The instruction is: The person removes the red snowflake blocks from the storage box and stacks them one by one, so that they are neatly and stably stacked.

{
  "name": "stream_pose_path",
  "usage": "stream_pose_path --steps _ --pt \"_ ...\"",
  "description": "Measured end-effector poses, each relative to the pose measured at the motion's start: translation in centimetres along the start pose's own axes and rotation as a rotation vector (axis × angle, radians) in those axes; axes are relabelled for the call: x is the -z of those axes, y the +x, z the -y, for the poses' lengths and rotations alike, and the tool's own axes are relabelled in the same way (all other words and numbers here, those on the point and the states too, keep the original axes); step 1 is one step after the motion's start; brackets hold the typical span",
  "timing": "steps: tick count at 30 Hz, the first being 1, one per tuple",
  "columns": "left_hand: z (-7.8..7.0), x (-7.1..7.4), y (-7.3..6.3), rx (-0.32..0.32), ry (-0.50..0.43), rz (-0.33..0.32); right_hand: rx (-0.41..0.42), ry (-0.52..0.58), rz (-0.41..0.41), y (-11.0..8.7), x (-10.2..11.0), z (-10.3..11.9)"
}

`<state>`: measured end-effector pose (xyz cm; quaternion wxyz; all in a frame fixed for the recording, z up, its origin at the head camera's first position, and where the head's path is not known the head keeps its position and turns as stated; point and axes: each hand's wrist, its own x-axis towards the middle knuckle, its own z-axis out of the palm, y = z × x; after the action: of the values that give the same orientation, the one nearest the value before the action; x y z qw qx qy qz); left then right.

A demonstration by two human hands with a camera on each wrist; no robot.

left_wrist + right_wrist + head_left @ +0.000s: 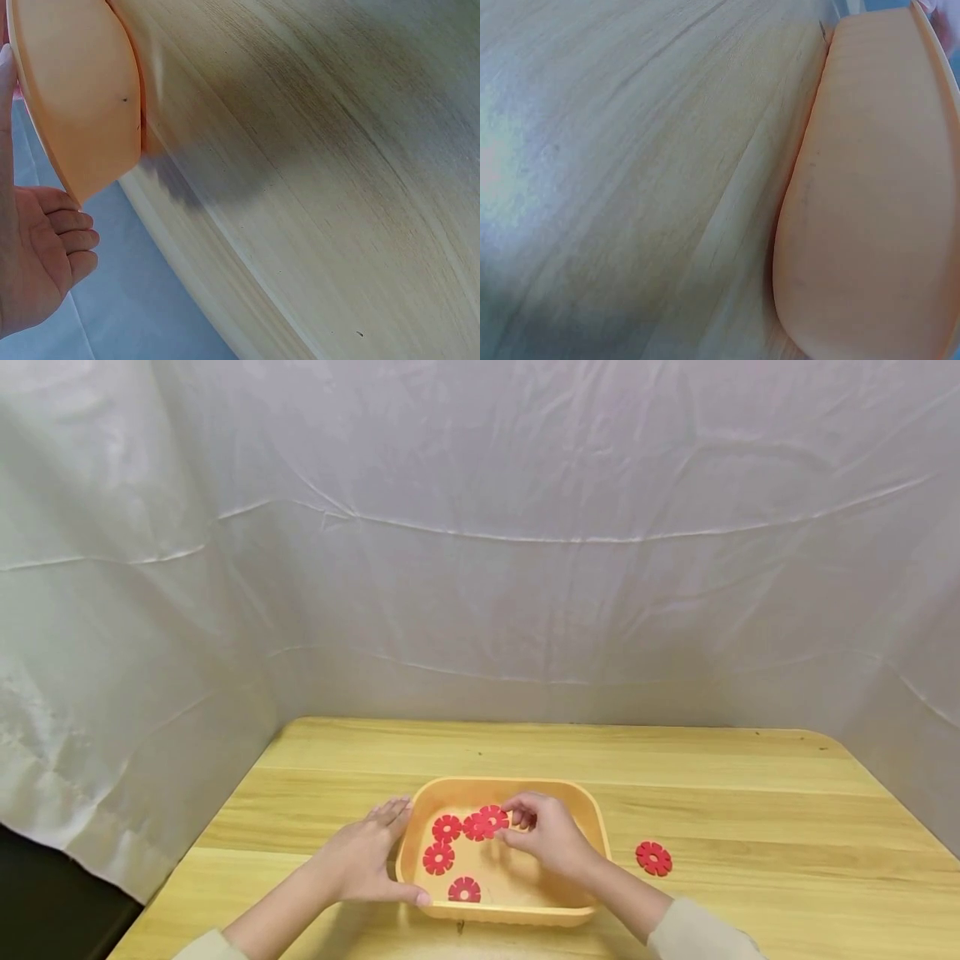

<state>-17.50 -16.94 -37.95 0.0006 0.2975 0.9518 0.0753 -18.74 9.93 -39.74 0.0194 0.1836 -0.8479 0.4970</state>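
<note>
An orange plastic basin (517, 907) stands on the wooden table with several red notched building discs inside. My left hand (367, 856) holds its left end, the thumb on the near rim and the fingers by the left rim; the left wrist view shows those fingers (79, 240) curled by the basin's corner. Over the basin, my right hand (551, 835) pinches a red notched disc (492, 820) between thumb and index finger. That disc overlaps another red disc (474, 827). More discs lie at left (438, 858) and near the front wall. The right wrist view shows only the basin's outer wall (870, 187) clearly.
One more red disc (654, 858) lies on the table (750, 827), right of the basin. Pale cloth (570, 593) hangs behind the table and along both sides. A dark area (52, 893) is at the lower left.
</note>
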Motion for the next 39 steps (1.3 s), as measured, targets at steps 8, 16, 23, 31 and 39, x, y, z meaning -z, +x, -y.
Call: stream_pose_path --steps 8,16,23,31,39 --pt "-0.1 -0.1 0.1 0.002 0.001 0.000 0.020 -0.002 -0.019 -0.5 1.0 -0.5" --pt "-0.1 -0.1 0.0 -0.005 0.007 -0.006 0.050 -0.037 -0.064 -0.9 1.9 -1.0" --pt "0.0 -0.1 -0.1 0.005 0.001 -0.004 0.069 -0.048 -0.103 -1.2 2.7 -1.1" --pt "0.0 -0.2 0.0 0.015 -0.012 0.001 0.056 -0.056 -0.155 -1.6 3.4 -1.5" --pt "0.1 -0.3 0.1 0.023 -0.013 0.006 0.073 -0.076 -0.248 -2.0 4.1 -2.0"
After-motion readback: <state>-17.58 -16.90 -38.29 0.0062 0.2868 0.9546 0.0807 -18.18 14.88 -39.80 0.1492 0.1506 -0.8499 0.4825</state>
